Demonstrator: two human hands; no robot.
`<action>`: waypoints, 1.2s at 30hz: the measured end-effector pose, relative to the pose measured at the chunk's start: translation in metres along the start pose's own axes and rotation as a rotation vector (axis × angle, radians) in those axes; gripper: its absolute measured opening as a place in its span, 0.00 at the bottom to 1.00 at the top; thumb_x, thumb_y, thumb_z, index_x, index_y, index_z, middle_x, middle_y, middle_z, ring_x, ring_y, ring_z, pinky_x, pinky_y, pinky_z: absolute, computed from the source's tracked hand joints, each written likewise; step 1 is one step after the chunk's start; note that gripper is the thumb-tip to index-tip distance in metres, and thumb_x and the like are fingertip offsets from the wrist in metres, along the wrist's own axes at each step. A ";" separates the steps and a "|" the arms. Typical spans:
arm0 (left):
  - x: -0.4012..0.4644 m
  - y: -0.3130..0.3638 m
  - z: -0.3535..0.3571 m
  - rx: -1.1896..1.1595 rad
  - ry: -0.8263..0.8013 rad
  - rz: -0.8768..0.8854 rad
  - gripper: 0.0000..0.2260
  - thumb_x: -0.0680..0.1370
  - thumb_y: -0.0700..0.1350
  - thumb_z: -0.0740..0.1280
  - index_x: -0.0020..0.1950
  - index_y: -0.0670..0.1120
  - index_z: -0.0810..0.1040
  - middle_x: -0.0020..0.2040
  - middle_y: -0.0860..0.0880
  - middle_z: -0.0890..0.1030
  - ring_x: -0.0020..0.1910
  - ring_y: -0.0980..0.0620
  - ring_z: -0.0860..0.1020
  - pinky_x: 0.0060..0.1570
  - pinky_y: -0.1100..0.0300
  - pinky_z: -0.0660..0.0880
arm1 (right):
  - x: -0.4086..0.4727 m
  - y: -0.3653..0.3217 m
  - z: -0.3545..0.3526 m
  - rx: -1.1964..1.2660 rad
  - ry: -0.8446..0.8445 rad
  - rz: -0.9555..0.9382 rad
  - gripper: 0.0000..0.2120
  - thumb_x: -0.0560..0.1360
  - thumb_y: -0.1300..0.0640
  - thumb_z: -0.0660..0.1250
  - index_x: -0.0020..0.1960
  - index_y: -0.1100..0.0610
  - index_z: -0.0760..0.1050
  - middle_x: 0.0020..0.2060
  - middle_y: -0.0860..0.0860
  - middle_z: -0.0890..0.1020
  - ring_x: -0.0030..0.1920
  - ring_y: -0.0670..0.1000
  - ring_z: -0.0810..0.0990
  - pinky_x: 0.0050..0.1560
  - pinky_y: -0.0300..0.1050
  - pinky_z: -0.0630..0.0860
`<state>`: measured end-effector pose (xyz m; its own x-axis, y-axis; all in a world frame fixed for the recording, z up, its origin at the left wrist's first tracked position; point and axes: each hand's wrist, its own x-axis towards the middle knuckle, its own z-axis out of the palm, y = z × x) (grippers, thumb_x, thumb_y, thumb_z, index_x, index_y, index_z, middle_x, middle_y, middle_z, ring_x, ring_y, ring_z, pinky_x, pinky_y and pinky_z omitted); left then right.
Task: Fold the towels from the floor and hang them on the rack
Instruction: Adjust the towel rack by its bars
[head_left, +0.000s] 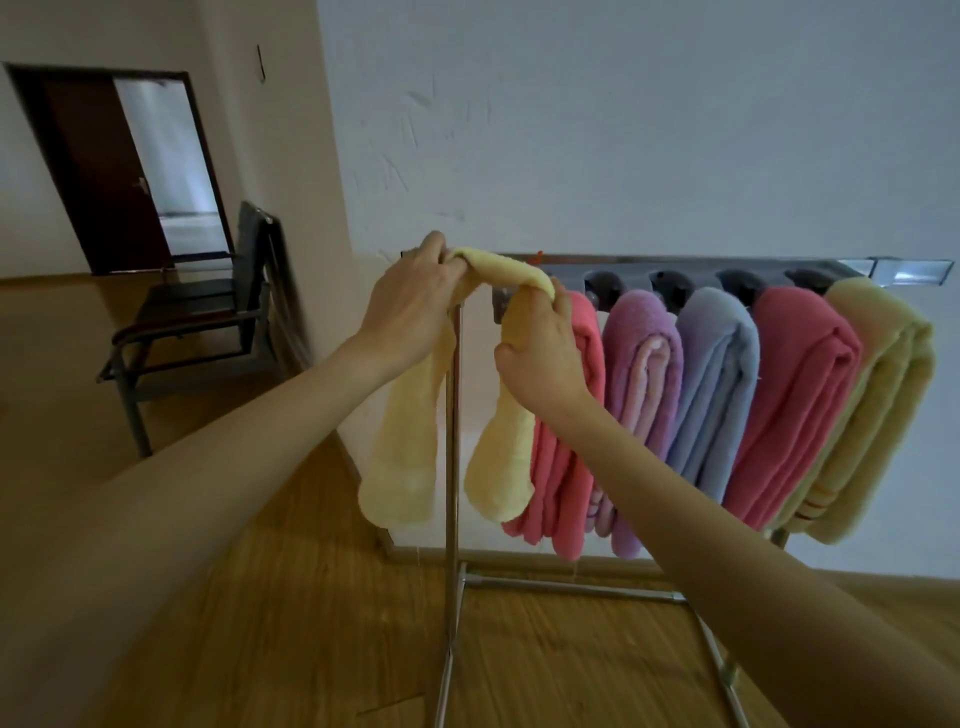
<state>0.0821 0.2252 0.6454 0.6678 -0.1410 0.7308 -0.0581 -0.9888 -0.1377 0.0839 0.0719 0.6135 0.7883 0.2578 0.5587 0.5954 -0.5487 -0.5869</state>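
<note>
A person drapes a folded pale yellow terry towel (491, 374) over the left end of a silver metal towel rack (454, 467), left hand (410, 306) gripping its top fold, right hand (540, 343) pinching the right-hanging half. Just right hang pink (558, 467), purple (641, 389), blue (714, 389), pink (795, 405) and yellow (872, 415) folded towels. Open wooden floor (291, 623) lies left, a dark chair (197, 322) farther off.

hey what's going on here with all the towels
A person is draping a folded pale yellow towel over the left end of a metal rack. The left hand grips the towel at the top of the bar, and the right hand holds it just beside. Five folded towels already hang further right: pink, purple, blue, another pink, and yellow.
</note>
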 end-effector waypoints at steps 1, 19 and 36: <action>0.005 -0.002 0.004 0.016 -0.003 0.009 0.09 0.73 0.29 0.60 0.48 0.40 0.73 0.43 0.46 0.65 0.36 0.48 0.66 0.30 0.53 0.66 | 0.003 -0.001 0.003 0.007 -0.021 0.028 0.26 0.71 0.68 0.61 0.68 0.62 0.62 0.76 0.58 0.51 0.57 0.53 0.72 0.38 0.39 0.68; -0.004 0.013 0.065 0.004 0.013 0.155 0.09 0.75 0.34 0.67 0.54 0.40 0.74 0.51 0.43 0.74 0.40 0.48 0.74 0.32 0.61 0.64 | -0.008 0.070 0.074 0.051 0.142 -0.040 0.37 0.73 0.68 0.60 0.78 0.58 0.47 0.77 0.55 0.49 0.74 0.50 0.56 0.65 0.46 0.72; -0.076 0.025 0.120 -0.596 0.137 -0.119 0.20 0.76 0.44 0.69 0.61 0.47 0.61 0.50 0.47 0.75 0.41 0.52 0.77 0.38 0.63 0.78 | -0.026 0.137 0.078 0.023 -0.063 -0.235 0.32 0.79 0.61 0.59 0.77 0.49 0.48 0.74 0.54 0.55 0.66 0.53 0.68 0.58 0.36 0.66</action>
<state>0.1186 0.2173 0.5063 0.5963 0.0055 0.8027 -0.4198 -0.8502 0.3177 0.1571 0.0523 0.4727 0.6357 0.4256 0.6440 0.7661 -0.4502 -0.4587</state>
